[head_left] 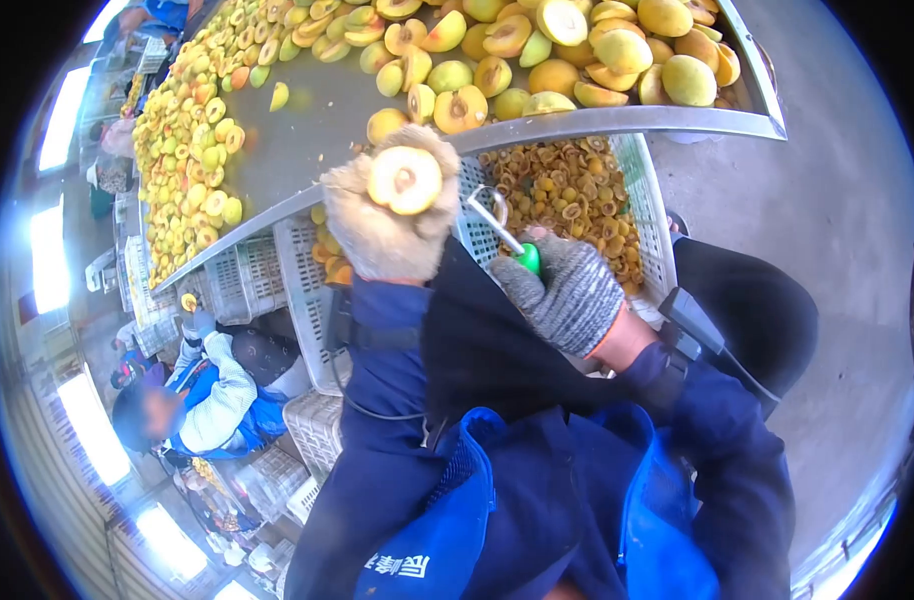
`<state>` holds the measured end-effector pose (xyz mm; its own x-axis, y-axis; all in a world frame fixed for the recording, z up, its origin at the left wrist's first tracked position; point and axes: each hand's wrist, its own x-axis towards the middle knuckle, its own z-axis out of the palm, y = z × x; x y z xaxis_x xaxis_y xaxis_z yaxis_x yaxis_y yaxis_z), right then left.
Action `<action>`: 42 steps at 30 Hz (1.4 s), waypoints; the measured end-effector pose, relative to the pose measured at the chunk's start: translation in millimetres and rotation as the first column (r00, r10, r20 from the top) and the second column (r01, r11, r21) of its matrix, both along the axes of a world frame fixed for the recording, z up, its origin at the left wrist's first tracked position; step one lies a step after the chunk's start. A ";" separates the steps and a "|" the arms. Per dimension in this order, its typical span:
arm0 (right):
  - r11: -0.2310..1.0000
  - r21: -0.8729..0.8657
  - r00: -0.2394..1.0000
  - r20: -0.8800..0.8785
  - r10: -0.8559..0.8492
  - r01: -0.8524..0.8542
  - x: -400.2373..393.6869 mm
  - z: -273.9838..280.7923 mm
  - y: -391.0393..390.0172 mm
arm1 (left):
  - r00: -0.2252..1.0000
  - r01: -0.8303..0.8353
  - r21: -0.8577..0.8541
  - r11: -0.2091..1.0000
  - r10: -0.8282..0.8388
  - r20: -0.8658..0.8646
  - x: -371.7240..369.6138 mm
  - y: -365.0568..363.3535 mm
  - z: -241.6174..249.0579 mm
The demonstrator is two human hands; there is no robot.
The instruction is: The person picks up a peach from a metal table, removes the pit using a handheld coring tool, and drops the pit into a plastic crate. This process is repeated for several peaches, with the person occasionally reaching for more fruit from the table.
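Left grip [397,220], in a fuzzy tan glove, is closed around a fruit half [405,180], upper centre-left of the frame. Fruit half sits in the upper part of the glove, pale cut face toward the camera, brownish centre showing, glove around its edge. Right grip [569,295], grey knit glove, centre-right of the frame, is clamped on a pitting tool [528,258]: green handle in the glove, metal shaft and bent loop pointing up-left toward the fruit half, apart from it. Bench [617,122] with a metal rim fills the top of the frame, carrying yellow-orange fruit, many pieces cut; left grip is right by its near edge. Below that edge, upper centre-right, a white crate [659,215] holds lots of small brownish-orange pieces. Another white crate [302,270] stands left of the left grip, some fruit at its top. Co-worker [212,395] in a blue vest at lower left, gloved hand [199,324] holding a small yellow piece [188,301].
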<state>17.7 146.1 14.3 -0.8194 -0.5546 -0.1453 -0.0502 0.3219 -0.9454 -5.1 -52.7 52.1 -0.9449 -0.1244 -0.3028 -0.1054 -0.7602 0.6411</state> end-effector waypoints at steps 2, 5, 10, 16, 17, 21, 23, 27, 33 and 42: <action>0.999 -0.027 0.998 -0.062 -0.019 0.017 5.9 2.4 -2.4 | 0.999 -0.034 -0.157 0.987 0.027 -0.043 9.4 23.3 -7.8; 0.991 0.123 0.997 -0.056 0.057 -0.050 4.2 15.5 2.2 | 0.995 -0.089 -0.225 0.970 0.078 -0.059 19.7 50.2 -9.2; 0.994 0.108 0.996 -0.082 0.015 -0.006 16.4 9.2 4.8 | 0.979 -0.201 -0.677 0.708 0.116 -0.170 61.6 54.4 -44.2; 1.000 0.019 0.998 -0.068 -0.019 0.020 24.5 -2.9 2.8 | 0.959 -0.277 -0.868 0.411 0.061 -0.277 73.4 59.6 -51.9; 0.995 -0.100 1.000 -0.013 -0.028 0.026 24.3 -4.3 2.1 | 0.956 -0.285 -0.875 0.390 0.056 -0.287 73.9 60.1 -52.8; 0.987 -0.158 0.998 0.061 0.018 -0.008 20.6 -3.4 3.3 | 0.949 -0.309 -0.888 0.342 0.046 -0.312 75.6 60.8 -55.9; 0.994 -0.103 0.999 0.046 -0.024 0.029 26.9 -1.6 2.8 | 0.945 -0.320 -0.887 0.333 0.043 -0.325 75.1 60.6 -57.4; 0.993 -0.075 0.996 -0.021 -0.092 0.091 27.8 4.4 2.8 | 0.931 -0.353 -0.873 0.336 0.040 -0.362 73.4 64.3 -56.7; 0.996 -0.049 0.997 -0.033 -0.076 0.074 27.5 -2.6 1.2 | 0.964 -0.266 -0.861 0.433 0.147 -0.224 64.9 74.9 -42.5; 0.985 -0.175 0.993 0.115 0.024 -0.004 25.6 -12.9 -0.4 | 0.966 -0.250 -0.960 0.125 -0.032 -0.255 77.5 53.4 -64.7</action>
<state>43.2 145.8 1.4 -0.7944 -0.5910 -0.1397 0.0601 0.1523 -0.9865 72.4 0.7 -12.6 -0.9009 -0.2856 0.3267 0.1281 0.5443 0.8290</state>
